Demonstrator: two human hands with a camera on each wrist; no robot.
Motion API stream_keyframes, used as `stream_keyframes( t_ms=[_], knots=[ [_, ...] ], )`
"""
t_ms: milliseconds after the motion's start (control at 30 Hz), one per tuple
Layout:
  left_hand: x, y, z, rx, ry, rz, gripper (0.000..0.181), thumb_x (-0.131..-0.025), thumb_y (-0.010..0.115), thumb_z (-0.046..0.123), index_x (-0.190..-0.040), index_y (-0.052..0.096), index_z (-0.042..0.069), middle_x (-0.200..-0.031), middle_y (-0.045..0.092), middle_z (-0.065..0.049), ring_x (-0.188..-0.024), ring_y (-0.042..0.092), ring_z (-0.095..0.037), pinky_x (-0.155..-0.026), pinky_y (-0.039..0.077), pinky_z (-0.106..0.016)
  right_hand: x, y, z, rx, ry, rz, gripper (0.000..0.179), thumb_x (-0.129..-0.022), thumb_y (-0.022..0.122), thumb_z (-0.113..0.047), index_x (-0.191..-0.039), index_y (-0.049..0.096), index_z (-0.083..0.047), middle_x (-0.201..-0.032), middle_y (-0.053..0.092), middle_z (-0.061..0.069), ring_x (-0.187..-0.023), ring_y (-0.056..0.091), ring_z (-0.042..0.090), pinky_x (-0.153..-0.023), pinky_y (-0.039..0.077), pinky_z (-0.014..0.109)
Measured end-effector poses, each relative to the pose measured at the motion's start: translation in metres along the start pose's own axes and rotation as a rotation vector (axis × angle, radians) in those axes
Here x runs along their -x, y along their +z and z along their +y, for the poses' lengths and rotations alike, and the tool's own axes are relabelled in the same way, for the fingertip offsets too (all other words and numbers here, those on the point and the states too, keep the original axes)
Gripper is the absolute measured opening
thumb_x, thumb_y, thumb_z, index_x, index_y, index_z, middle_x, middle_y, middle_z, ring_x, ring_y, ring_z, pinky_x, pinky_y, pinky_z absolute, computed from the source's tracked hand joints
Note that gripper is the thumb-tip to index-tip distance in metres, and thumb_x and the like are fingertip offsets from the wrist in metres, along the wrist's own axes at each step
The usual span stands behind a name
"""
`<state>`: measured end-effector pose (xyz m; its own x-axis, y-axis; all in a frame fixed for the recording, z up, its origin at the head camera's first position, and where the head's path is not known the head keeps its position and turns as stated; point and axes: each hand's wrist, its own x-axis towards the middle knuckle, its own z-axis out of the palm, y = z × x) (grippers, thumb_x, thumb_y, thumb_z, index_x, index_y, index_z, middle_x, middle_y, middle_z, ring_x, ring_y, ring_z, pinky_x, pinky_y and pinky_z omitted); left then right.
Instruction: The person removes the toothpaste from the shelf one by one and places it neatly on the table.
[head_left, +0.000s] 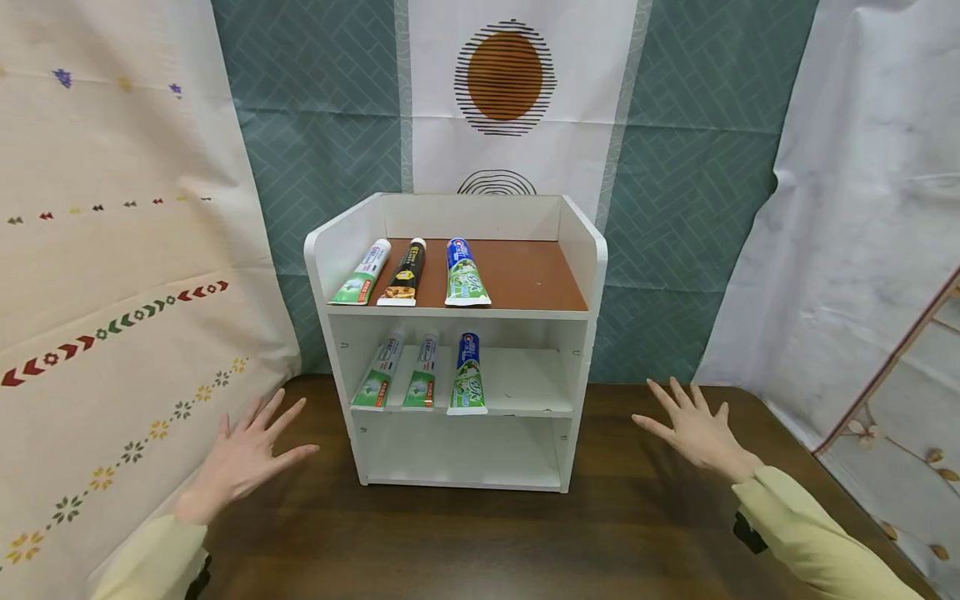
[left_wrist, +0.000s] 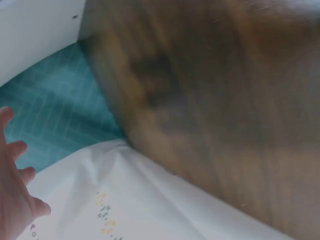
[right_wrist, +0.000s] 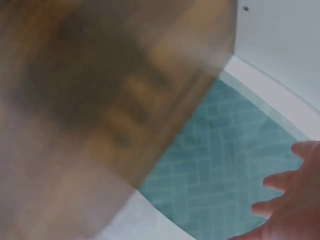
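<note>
My left hand is spread above the table left of a white shelf unit, holding nothing. On the other side, my right hand hovers with its fingers apart, also holding nothing. The top shelf bears a green-and-white toothpaste tube, a black toothpaste tube and a blue-and-green toothpaste tube. On the middle shelf lie two green-and-white tubes, the left tube and the middle tube, plus another blue-and-green tube. Both wrist views catch only part of each hand.
The shelf unit stands on a dark brown wooden table. A patterned cream cloth hangs at the left and a white cloth at the right. Behind the unit hangs a green and white curtain.
</note>
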<state>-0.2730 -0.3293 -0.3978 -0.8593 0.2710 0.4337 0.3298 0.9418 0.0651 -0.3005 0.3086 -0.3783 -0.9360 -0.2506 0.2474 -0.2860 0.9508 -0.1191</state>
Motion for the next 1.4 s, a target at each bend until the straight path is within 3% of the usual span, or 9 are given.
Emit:
stream_keyframes(
  t_ms=[133,367,633,800,867,967,1100,1267,1400],
  knots=[
    [-0.011,-0.018,0.000,0.007,0.011,0.014,0.078,-0.080,0.055,0.057,-0.144,0.024,0.024,-0.145,0.018,-0.015,-0.131,0.006,-0.038,-0.087,-0.004,-0.069,-0.009,-0.021,0.000,0.001,-0.005,-0.003,0.077,-0.088,0.038,-0.059,-0.145,0.016,-0.011,-0.139,0.015,0.033,-0.121,0.009,0.057,-0.076,0.004,0.077],
    [-0.036,-0.066,0.000,-0.026,0.021,0.028,0.077,-0.082,0.053,0.056,-0.145,0.023,0.022,-0.147,0.014,-0.014,-0.132,0.004,-0.035,-0.088,-0.003,-0.068,-0.026,-0.066,-0.001,-0.024,0.013,0.002,0.080,-0.088,0.038,-0.060,-0.146,0.004,-0.017,-0.141,0.008,0.031,-0.123,0.001,0.054,-0.077,0.002,0.076],
    [-0.052,-0.103,-0.004,-0.035,0.015,0.037,0.075,-0.084,0.052,0.053,-0.145,0.020,0.024,-0.148,0.008,-0.013,-0.132,-0.002,-0.032,-0.090,-0.016,-0.060,-0.039,-0.109,-0.008,-0.042,0.009,0.027,0.080,-0.089,0.039,-0.058,-0.146,0.002,-0.016,-0.143,0.003,0.029,-0.125,-0.004,0.051,-0.078,0.001,0.075],
    [-0.069,-0.129,0.001,-0.017,0.059,0.066,0.072,-0.085,0.054,0.049,-0.144,0.025,0.020,-0.148,0.009,-0.014,-0.132,-0.002,-0.034,-0.093,-0.010,-0.060,-0.051,-0.136,-0.017,-0.074,0.007,0.058,0.081,-0.088,0.039,-0.058,-0.146,0.000,-0.018,-0.144,0.000,0.027,-0.127,-0.008,0.047,-0.081,0.000,0.074],
    [-0.076,-0.139,0.004,0.071,0.080,0.088,0.070,-0.085,0.057,0.043,-0.144,0.026,0.020,-0.148,0.010,-0.013,-0.132,0.001,-0.035,-0.095,-0.004,-0.060,-0.056,-0.147,-0.023,-0.092,-0.004,0.075,0.080,-0.089,0.040,-0.058,-0.146,0.001,-0.018,-0.145,-0.001,0.026,-0.127,-0.008,0.046,-0.082,0.001,0.073],
    [-0.084,-0.153,0.010,0.274,0.103,0.119,0.066,-0.086,0.060,0.031,-0.143,0.028,0.025,-0.147,0.017,-0.008,-0.131,0.010,-0.032,-0.096,0.007,-0.059,-0.063,-0.161,-0.033,-0.132,-0.029,0.104,0.079,-0.089,0.041,-0.056,-0.146,0.001,-0.017,-0.145,-0.001,0.025,-0.128,-0.008,0.044,-0.084,0.001,0.071],
    [-0.094,-0.168,0.020,0.531,0.122,0.169,0.064,-0.087,0.061,0.016,-0.141,0.031,0.030,-0.143,0.026,0.000,-0.129,0.021,-0.018,-0.098,0.021,-0.050,-0.074,-0.179,-0.047,-0.180,-0.077,0.148,0.080,-0.089,0.044,-0.052,-0.146,0.002,-0.014,-0.145,0.002,0.026,-0.128,-0.004,0.044,-0.090,0.003,0.067],
    [-0.107,-0.184,0.030,0.691,0.126,0.230,0.064,-0.086,0.060,0.007,-0.141,0.033,0.025,-0.142,0.029,0.001,-0.125,0.027,-0.014,-0.094,0.031,-0.023,-0.087,-0.202,-0.063,-0.287,-0.136,0.181,0.080,-0.090,0.048,-0.047,-0.146,0.002,-0.012,-0.146,0.003,0.020,-0.131,0.000,0.038,-0.095,0.006,0.061],
    [-0.122,-0.195,0.040,0.804,0.113,0.253,0.062,-0.086,0.060,0.006,-0.140,0.035,0.024,-0.141,0.031,0.000,-0.126,0.028,-0.018,-0.089,0.034,-0.018,-0.095,-0.219,-0.085,-0.444,-0.152,0.211,0.074,-0.091,0.046,-0.044,-0.146,0.005,-0.019,-0.148,0.004,0.011,-0.132,0.004,0.031,-0.095,0.009,0.061]
  ],
)
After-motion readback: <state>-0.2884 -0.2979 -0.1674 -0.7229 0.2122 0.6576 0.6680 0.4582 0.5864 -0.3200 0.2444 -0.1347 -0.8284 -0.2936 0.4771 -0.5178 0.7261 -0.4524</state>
